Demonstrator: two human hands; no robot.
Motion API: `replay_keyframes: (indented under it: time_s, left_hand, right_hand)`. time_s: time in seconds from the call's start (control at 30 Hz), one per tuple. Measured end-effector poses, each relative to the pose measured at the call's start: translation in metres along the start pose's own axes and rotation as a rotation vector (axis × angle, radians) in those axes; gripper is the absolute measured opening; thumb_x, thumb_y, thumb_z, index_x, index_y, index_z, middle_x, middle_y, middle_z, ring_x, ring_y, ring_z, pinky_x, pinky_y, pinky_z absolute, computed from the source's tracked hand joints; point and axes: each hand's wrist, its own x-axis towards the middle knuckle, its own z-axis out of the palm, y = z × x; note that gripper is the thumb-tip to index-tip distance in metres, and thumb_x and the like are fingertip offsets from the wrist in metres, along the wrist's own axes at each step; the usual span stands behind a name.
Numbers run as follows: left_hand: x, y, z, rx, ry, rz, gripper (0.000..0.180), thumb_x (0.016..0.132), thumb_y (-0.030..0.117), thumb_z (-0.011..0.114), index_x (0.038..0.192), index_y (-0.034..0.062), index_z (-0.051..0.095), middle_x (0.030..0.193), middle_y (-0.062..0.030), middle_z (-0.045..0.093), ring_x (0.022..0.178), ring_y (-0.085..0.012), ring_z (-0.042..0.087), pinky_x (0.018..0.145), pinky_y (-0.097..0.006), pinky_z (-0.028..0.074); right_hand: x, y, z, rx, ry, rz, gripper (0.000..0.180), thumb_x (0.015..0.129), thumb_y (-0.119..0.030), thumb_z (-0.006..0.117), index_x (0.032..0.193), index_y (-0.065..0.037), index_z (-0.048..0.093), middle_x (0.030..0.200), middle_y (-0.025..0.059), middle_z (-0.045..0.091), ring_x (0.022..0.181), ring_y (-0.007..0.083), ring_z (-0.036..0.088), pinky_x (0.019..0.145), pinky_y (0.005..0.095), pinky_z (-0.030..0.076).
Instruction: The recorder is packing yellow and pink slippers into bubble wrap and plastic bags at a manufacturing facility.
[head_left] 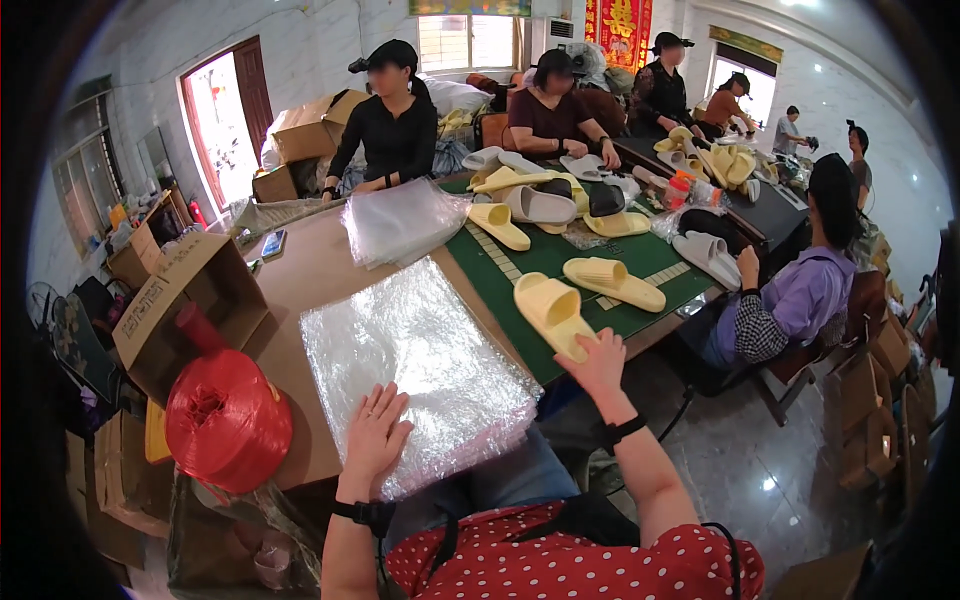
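My left hand (pixel 377 432) lies flat, fingers stretched, on the near left part of a stack of clear plastic bags (pixel 410 350). The stack is shiny and hangs a little over the table's near edge. On the right, my right hand (pixel 598 365) grips the heel end of a pale yellow slipper (pixel 549 308), its toe pointing away from me. Just beyond it a second yellow slipper (pixel 614 283) lies on the green mat (pixel 480 262). Farther back, a heap of yellow and grey slippers (pixel 540 203) covers the mat.
A large red roll of plastic twine (pixel 228 420) and an opened cardboard box (pixel 190 300) stand at the left. More clear bags (pixel 403 222) lie beyond my stack, near a phone (pixel 273 243). A person in purple (pixel 800 290) sits at right; other people work along the far side.
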Motion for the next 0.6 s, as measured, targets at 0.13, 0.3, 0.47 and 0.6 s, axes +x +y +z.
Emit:
replay_keyframes:
  time_s: [0.13,0.3,0.47,0.6]
  left_hand:
    - [0.000,0.000,0.001,-0.015,-0.002,-0.010,0.047,0.096,0.034,0.058,0.137,0.0116,0.060,0.151,-0.0128,0.050,0.144,-0.0349,0.039,0.121,-0.049,0.026]
    - [0.001,0.002,0.000,-0.023,0.010,-0.016,0.047,0.096,0.034,0.058,0.137,0.0118,0.060,0.151,-0.0126,0.050,0.144,-0.0353,0.040,0.120,-0.049,0.026]
    - [0.000,0.001,0.001,-0.018,-0.004,-0.004,0.048,0.096,0.035,0.058,0.137,0.0117,0.060,0.152,-0.0130,0.049,0.144,-0.0355,0.040,0.121,-0.049,0.026]
    - [0.000,0.002,-0.002,-0.030,-0.005,-0.011,0.048,0.096,0.035,0.058,0.137,0.0118,0.060,0.152,-0.0132,0.049,0.144,-0.0355,0.039,0.121,-0.049,0.026]
  right_hand:
    - [-0.020,-0.041,0.000,0.134,-0.029,-0.118,0.051,0.069,-0.053,0.082,0.101,-0.015,0.075,0.103,0.0108,0.051,0.102,0.0334,0.051,0.084,0.0477,0.042]
    - [-0.003,-0.045,0.009,0.136,0.001,-0.179,0.053,0.069,-0.052,0.081,0.108,-0.018,0.073,0.110,0.0110,0.052,0.107,0.0326,0.050,0.088,0.0468,0.040]
    - [0.023,-0.018,0.011,0.075,0.007,-0.197,0.056,0.069,-0.051,0.082,0.111,-0.015,0.072,0.120,0.0116,0.054,0.116,0.0335,0.049,0.097,0.0510,0.038]
    - [0.056,-0.004,0.014,0.133,-0.010,-0.100,0.062,0.074,-0.052,0.081,0.117,-0.010,0.068,0.121,0.0135,0.054,0.115,0.0349,0.050,0.098,0.0515,0.041]
